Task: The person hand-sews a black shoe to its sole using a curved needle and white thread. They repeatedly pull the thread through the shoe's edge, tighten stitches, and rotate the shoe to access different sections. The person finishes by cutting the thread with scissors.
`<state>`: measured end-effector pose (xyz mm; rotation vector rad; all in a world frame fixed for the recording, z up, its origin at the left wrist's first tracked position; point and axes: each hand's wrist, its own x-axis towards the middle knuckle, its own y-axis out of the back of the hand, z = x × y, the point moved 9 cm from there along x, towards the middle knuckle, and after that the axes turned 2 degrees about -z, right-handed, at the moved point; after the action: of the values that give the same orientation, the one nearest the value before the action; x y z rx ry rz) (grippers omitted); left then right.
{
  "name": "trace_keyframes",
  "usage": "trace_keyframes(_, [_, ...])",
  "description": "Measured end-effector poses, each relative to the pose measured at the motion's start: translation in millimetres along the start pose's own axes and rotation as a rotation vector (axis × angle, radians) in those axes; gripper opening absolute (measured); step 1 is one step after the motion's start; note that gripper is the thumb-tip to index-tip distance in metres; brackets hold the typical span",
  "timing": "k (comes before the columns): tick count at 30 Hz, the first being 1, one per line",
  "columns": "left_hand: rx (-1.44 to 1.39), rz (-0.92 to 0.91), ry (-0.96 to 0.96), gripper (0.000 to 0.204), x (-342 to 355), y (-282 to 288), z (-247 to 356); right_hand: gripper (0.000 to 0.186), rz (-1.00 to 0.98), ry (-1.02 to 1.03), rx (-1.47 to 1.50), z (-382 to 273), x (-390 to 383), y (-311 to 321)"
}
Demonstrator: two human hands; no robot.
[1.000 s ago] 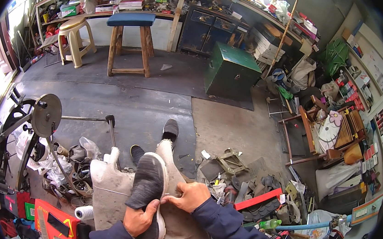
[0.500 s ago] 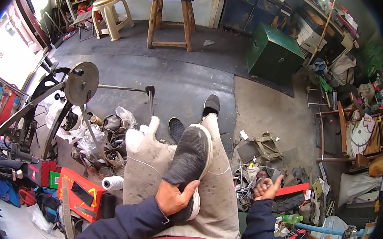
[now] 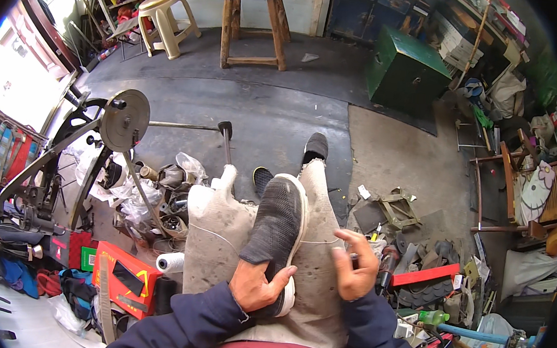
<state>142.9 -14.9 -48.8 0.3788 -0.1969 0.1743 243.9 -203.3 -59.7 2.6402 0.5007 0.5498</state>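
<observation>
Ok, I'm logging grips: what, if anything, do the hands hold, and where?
The left hand holds a dark grey knit shoe by its near end. Whether the right hand holds anything can't be told.

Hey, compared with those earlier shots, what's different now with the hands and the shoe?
The right hand left the dark shoe, swung right toward the long red piece, and has now come back left to the right edge of the beige lap covering, apart from the shoe. The left hand still grips the shoe across the lap.
</observation>
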Motion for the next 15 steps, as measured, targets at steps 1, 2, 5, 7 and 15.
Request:
trace_keyframes(1, [-0.026,0.01,0.0,0.065,0,1,0,0.032,-0.076,0.043,-0.025,-20,8,-13])
trace_keyframes(2, [-0.02,0.003,0.019,0.065,1,1,-2,0.036,-0.161,0.022,0.068,-31,15,-27])
trace_keyframes(5, [-0.074,0.018,0.056,0.064,1,3,-7,0.02,-0.288,-0.139,0.068,-33,22,-46])
trace_keyframes(7, [-0.151,0.033,0.061,0.064,1,3,-8,0.012,-0.334,-0.193,-0.048,-19,18,-48])
trace_keyframes(15, [-0.057,0.046,0.012,0.067,3,6,-8,0.019,0.21,-0.302,-0.058,108,-52,72])
